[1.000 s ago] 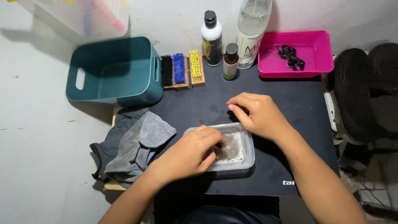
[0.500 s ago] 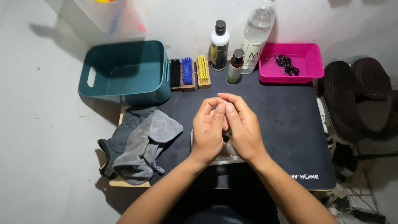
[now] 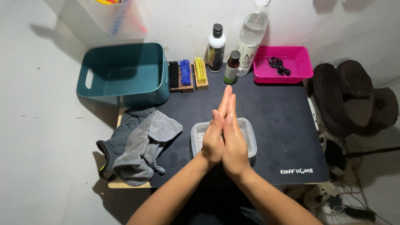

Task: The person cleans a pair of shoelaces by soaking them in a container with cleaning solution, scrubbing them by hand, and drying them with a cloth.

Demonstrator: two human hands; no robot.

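Clear plastic tray [image 3: 249,132] directly beneath, left hand [image 3: 213,139] and right hand [image 3: 234,141] — palms pressed flat together, holding nothing

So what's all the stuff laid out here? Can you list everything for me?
Mat: one, black, under most things.
Tub: one, clear plastic, mid-mat, beneath the hands.
Bin: one, teal, back left.
Brushes: three, black, blue and yellow bristles, beside the bin.
Bottles: three; white with black cap, small green, tall clear; at the back.
Tray: one, pink, back right, holding small dark items.
Cloths: grey, heaped at the mat's left edge.
Shoes: dark pair, far right.
Left hand and right hand: pressed palm to palm, fingers pointing away, above the tub.
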